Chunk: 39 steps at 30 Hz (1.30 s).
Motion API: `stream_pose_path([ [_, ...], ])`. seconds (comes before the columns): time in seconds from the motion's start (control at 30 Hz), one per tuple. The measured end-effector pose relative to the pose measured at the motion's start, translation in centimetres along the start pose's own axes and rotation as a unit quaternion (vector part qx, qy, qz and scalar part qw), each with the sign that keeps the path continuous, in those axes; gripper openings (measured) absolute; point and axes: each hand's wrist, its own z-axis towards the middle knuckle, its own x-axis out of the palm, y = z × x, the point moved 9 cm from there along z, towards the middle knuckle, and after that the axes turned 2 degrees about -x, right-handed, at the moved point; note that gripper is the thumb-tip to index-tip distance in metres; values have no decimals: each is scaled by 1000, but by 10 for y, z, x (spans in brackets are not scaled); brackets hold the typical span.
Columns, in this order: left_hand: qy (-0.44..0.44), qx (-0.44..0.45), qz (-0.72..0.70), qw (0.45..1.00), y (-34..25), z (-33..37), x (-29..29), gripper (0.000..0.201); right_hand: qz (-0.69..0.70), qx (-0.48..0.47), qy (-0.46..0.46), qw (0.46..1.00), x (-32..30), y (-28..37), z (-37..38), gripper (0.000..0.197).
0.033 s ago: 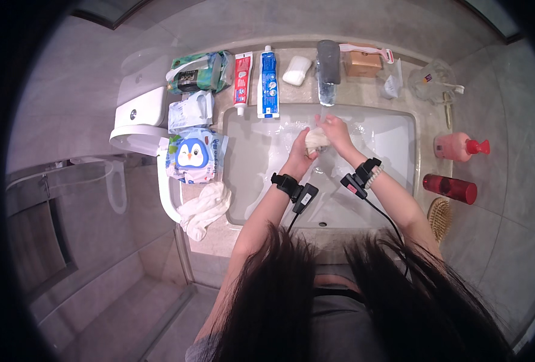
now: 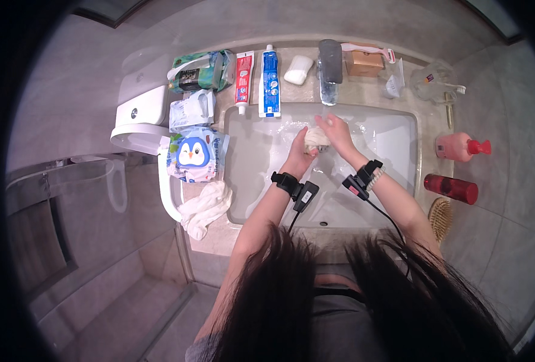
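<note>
Left hand [image 2: 300,155] gripping white cloth [image 2: 314,137], right hand [image 2: 336,134] against it, over sink [image 2: 379,193]

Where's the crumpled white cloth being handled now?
In the head view, the crumpled white cloth is slightly right of upper centre, between the left hand and right hand, over the white rectangular sink near the grey oblong faucet.
</note>
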Motion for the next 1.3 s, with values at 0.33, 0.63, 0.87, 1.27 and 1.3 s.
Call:
stream_pose_path([
  [0.33,-59,-11,73,996,10,33,-11,28,-32,-138,1,990,1,56,-23,16],
  [0.63,-102,12,55,993,5,28,-1,25,-54,-184,0,982,7,45,-21,20],
  [0.87,-50,34,108,992,-15,-15,4,25,54,106,135,984,17,-19,6,27],
  [1.27,-48,147,469,870,-47,-36,15,42,309,106,213,921,41,-6,-6,38],
  [1.3,-8,179,467,866,-48,-37,29,47,295,107,220,924,46,-6,-6,41],
])
